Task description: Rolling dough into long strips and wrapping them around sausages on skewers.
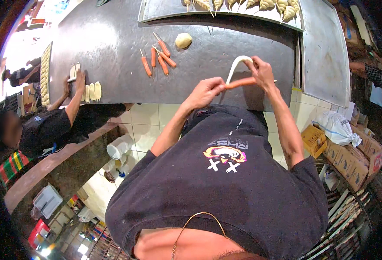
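Note:
Over the near edge of the dark table I hold an orange sausage (pixel 243 82) on a stick, lying roughly level. My left hand (pixel 207 92) is closed in a pinch at the sausage's left end, where one end of a pale dough strip (pixel 236 63) meets it. From there the strip arches up to my right hand (pixel 262 73), whose fingers are closed on its other end. The stick's tip shows just past my right hand. Whether that hand also grips the sausage or stick cannot be made out.
Several skewered sausages (pixel 162 60) and a dough ball (pixel 183 40) lie on the table (pixel 117 56). A tray (pixel 221 18) of dough-wrapped skewers stands at the back. At left, a co-worker's hands (pixel 74 82) roll a dough piece beside flat dough pieces (pixel 93 91). Boxes (pixel 347 158) stand right.

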Tool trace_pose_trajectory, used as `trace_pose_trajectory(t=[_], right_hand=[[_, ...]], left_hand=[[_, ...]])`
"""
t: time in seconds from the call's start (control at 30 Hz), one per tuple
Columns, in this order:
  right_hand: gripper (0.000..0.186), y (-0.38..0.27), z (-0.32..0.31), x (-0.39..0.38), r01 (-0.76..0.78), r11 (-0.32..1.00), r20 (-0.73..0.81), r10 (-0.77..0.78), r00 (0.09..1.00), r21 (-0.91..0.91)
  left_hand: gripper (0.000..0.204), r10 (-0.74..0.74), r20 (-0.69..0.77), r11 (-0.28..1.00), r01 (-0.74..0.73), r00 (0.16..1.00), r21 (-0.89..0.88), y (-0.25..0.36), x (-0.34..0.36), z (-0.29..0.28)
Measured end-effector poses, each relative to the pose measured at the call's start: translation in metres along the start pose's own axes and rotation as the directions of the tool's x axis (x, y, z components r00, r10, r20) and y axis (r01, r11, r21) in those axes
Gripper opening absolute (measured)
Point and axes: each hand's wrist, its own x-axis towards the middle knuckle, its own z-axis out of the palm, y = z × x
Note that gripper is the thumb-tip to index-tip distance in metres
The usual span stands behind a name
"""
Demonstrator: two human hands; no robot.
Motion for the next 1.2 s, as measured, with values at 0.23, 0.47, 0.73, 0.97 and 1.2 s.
trace_pose_trajectory(t=[0.23, 0.47, 0.73, 0.97, 1.2], right_hand=[[0.029, -0.128, -0.092, 0.001, 0.232, 0.961, 0.263, -0.265, 0.928, 0.15], [0.034, -0.058, -0.118, -0.018, -0.016, 0.983, 0.396, 0.088, 0.914, -0.182], [0.032, -0.128, -0.1, 0.013, 0.136, 0.984, 0.261, -0.161, 0.952, 0.113], [0.037, -0.091, -0.114, -0.012, -0.06, 0.998, 0.69, 0.053, 0.722, -0.014], [0.041, -0.126, -0.093, 0.0, -0.063, 0.919, 0.554, -0.179, 0.813, 0.389]], left_hand=[[0.025, -0.197, -0.169, 0.967, 0.22, 0.966, 0.129, -0.081, 0.041, -0.011], [0.018, -0.213, 0.01, 0.573, 0.133, 0.977, -0.809, 0.024, -0.006, -0.054], [0.023, -0.083, 0.136, 0.994, 0.072, 0.987, 0.085, 0.01, -0.006, 0.041], [0.025, -0.201, -0.03, 0.75, 0.134, 0.979, -0.647, 0.043, -0.006, -0.047], [0.023, 0.077, -0.136, 0.964, -0.039, 0.988, 0.263, 0.014, -0.014, 0.029]])
